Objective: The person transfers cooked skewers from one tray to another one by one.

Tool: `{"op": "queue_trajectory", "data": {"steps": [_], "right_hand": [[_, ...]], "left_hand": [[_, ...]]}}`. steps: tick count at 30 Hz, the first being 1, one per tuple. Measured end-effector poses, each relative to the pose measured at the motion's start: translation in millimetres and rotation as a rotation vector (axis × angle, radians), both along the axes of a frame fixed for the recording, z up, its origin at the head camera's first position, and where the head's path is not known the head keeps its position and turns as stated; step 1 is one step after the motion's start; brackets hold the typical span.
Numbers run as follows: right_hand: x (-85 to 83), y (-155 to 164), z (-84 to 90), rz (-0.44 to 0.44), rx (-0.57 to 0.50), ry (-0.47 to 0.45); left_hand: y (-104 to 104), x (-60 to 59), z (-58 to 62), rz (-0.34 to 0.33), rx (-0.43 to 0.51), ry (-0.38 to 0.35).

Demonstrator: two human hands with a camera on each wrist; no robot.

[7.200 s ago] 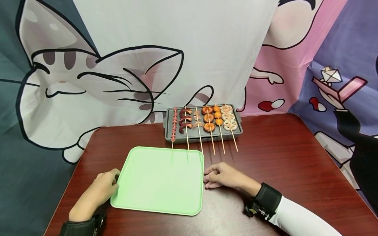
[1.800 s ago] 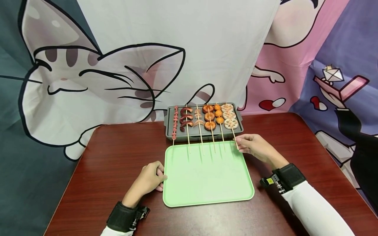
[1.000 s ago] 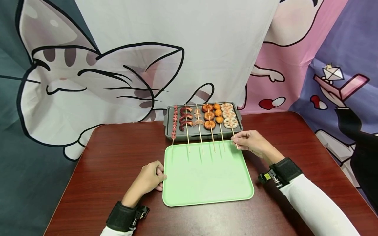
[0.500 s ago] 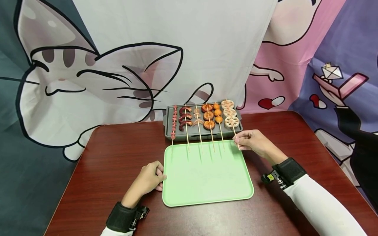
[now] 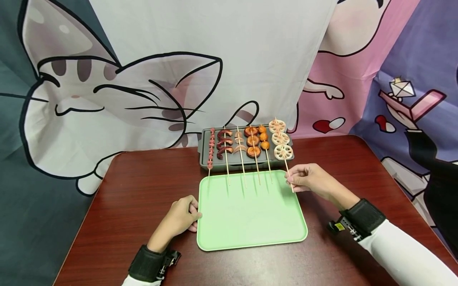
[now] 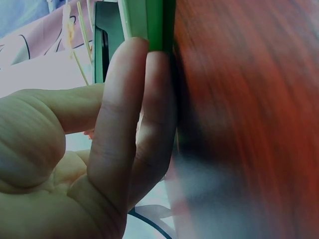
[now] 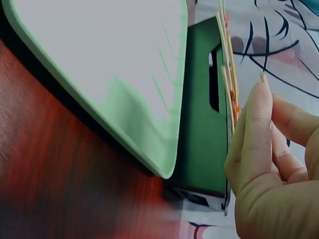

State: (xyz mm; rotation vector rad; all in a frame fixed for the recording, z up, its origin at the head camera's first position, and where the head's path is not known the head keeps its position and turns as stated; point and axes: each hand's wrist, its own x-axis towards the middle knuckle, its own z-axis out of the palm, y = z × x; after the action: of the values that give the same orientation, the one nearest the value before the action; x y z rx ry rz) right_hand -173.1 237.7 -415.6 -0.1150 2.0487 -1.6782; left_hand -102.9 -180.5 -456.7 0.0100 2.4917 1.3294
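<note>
My right hand pinches the bare stick end of a lotus root skewer. Its pale slices are lifted over the right end of a grey grill pan; in the right wrist view, only the stick's tip shows beyond the fingers. At the left edge of a light green tray, my left hand grips the rim between thumb and fingers. The left wrist view shows two fingertips against the tray's side. The tray lies flat on the table, directly in front of the pan.
Several other skewers lie across the pan, including pink pieces, octopus-like tentacles, brown mushroom caps and orange balls. Their sticks reach over the tray's far edge. A printed cloth hangs behind the brown table.
The tray has moved right and toward the pan since the earliest frame. My right hand has taken the lotus root skewer and raised it, moving slightly right and back. The left hand stays at the tray.
</note>
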Motion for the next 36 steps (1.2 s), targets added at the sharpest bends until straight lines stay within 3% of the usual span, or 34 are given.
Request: {"op": "queue_trajectory", "data": {"steps": [6, 17, 36], "right_hand": [[13.7, 0, 3.6, 0.057, 0.009, 0.001], [36.8, 3, 2.5, 0.067, 0.006, 0.027], [89.5, 15, -9.2, 0.112, -0.016, -0.040]], "left_hand": [[1, -0.4, 0.4, 0.000, 0.000, -0.008], [0, -0.3, 0.1, 0.003, -0.010, -0.007], [2, -1.1, 0.0, -0.005, -0.010, -0.007]]}}
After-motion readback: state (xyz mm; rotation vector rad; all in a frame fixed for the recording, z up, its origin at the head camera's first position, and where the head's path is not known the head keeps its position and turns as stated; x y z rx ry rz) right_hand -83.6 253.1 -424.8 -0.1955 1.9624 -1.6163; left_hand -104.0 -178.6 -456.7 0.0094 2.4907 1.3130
